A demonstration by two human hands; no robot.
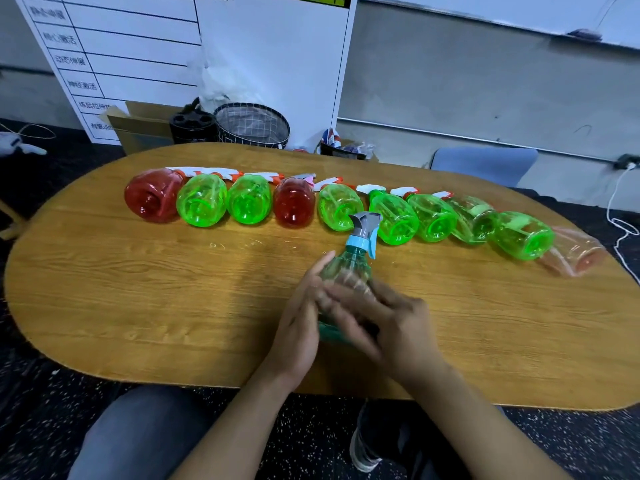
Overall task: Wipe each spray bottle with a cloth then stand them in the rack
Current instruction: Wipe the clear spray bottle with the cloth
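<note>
A teal spray bottle (349, 268) with a grey and light-blue trigger head stands over the middle of the oval wooden table (138, 299). My left hand (298, 323) holds its left side, fingers up along the body. My right hand (384, 317) wraps across its front and is blurred. No cloth or rack shows. Behind it, a row of bottles lies on its side, bases toward me: red (152, 197), green (202, 202), green (249, 200), red (294, 204), then several more green ones (433, 218) and a pale orange one (576, 252).
Beyond the table's far edge stand a round fabric basket (252, 126), a black holder (192, 128), a cardboard box (145, 126) and a white board with a printed table (138, 53). A grey chair (485, 166) is at the back right. White cables (620, 216) hang at the right.
</note>
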